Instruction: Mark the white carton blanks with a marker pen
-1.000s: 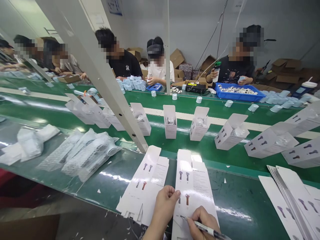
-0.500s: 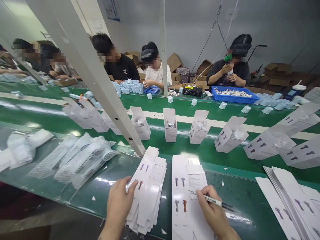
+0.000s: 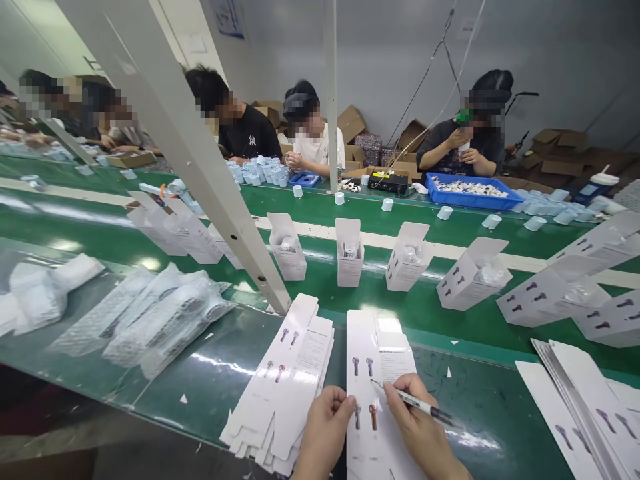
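right here the right hand [image 3: 420, 423] is pinching a black-and-white pen [image 3: 419, 404] between thumb and fingertips, the other fingers curling in beneath, and its tip is hovering at or just over the printed face of a flat white carton [image 3: 367, 447], between the upper and lower rows of pictures. over at that carton's left edge, the left hand [image 3: 325, 427] is bringing thumb and curled forefinger together, though i can't tell whether they're gripping the card. the carton is lying on the green bench [image 3: 475, 387], just right of a fanned carton stack [image 3: 285, 393].
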`<action>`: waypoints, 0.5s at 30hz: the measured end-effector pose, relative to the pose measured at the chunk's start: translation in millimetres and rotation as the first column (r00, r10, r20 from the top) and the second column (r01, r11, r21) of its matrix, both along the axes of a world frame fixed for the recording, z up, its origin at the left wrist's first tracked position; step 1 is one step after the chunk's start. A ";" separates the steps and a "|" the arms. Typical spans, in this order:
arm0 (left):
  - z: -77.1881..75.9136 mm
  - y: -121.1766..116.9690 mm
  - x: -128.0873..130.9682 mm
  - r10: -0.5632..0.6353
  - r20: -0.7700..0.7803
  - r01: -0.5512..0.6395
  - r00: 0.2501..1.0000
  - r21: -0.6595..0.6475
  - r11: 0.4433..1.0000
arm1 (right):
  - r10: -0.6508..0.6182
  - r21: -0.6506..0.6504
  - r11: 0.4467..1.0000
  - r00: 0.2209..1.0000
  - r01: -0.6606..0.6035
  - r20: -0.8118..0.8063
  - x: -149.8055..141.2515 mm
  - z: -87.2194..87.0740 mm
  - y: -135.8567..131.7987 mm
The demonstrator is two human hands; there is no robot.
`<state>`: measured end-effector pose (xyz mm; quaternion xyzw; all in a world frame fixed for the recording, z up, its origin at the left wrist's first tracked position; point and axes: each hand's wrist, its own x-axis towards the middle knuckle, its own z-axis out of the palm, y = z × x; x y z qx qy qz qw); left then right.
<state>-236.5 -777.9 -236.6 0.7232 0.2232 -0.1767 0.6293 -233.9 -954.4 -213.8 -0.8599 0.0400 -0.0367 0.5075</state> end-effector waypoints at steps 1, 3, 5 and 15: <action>-2.7 -0.3 0.0 0.012 -0.004 -0.012 1.000 -0.014 1.000 | 0.000 -0.003 1.000 1.000 0.000 0.005 0.0 -1.5 0.2; -6.4 -2.2 -0.7 0.027 -0.017 -0.028 0.999 -0.033 0.999 | 0.006 -0.007 1.000 1.000 -0.006 0.021 0.9 -3.8 0.1; -7.1 -4.2 -1.6 0.037 -0.033 -0.039 0.999 -0.045 0.998 | 0.020 -0.004 1.000 0.999 -0.020 0.031 2.1 -3.7 -0.8; 25.6 2.4 5.8 0.038 -0.024 -0.038 0.999 -0.024 0.999 | 0.043 -0.022 0.999 0.999 -0.042 0.025 -52.5 -3.6 7.7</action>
